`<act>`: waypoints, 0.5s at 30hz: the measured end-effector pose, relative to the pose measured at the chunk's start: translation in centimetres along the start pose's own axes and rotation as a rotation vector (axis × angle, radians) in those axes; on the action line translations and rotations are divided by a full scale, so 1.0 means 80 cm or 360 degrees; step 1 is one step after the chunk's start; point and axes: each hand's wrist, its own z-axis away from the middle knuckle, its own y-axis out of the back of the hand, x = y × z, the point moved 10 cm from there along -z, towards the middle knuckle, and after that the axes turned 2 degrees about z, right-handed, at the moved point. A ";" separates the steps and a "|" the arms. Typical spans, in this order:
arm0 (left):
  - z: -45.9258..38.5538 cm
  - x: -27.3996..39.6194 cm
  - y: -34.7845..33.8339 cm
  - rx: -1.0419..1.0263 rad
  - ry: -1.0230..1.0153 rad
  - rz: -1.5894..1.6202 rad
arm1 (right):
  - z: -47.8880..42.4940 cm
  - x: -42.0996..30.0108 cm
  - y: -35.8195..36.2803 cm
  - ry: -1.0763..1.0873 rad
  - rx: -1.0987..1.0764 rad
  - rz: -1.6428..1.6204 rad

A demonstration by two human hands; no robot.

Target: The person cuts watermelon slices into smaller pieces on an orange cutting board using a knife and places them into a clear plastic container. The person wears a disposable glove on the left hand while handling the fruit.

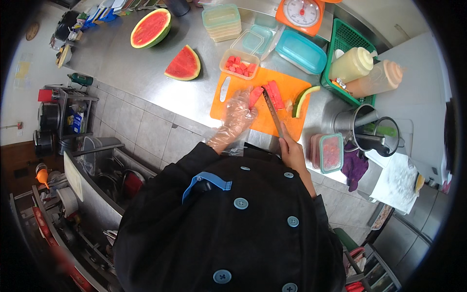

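Observation:
My left hand point(238, 109), in a clear plastic glove, holds a piece of watermelon flesh point(256, 95) on the orange cutting board point(262, 126). A knife point(271, 107) is gripped by its handle in my bare right hand point(292, 148), its blade lying between that piece and several red watermelon strips point(275, 95). At the board's right edge rests a curved watermelon rind point(302, 102). A clear plastic container point(239, 65) with watermelon cubes stands at the board's far left corner.
Left on the steel counter are a watermelon wedge point(185, 64) and a watermelon half point(151, 29). Behind the board stand stacked containers point(222, 22), a blue-lidded box point(301, 51) and an orange scale point(301, 14). Rightward are a green basket point(350, 33), filled lidded containers point(328, 152) and a metal pot point(344, 120).

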 end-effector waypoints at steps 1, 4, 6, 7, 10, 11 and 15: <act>0.001 -0.001 0.005 0.0001 -0.0045 -0.0001 | 0.002 -0.002 0.003 0.0020 0.0017 -0.0006; 0.002 -0.013 0.019 0.0069 -0.0086 0.0081 | 0.011 -0.005 0.002 0.0067 0.0072 0.0047; 0.005 -0.021 0.013 -0.0072 0.0047 0.0204 | 0.016 -0.011 0.003 0.0057 0.0079 0.0163; 0.008 -0.025 0.009 -0.0139 0.0114 0.0264 | 0.018 -0.022 0.009 0.0037 0.0069 0.0249; 0.018 -0.041 0.009 -0.0006 0.0183 0.0556 | 0.018 -0.038 0.009 0.0003 0.0031 0.0445; 0.021 -0.048 0.006 -0.0027 0.0215 0.0578 | 0.017 -0.040 0.008 -0.0003 0.0016 0.0500; 0.041 -0.079 0.001 -0.0006 0.0298 0.0728 | 0.014 -0.043 0.001 0.0059 0.0057 0.0553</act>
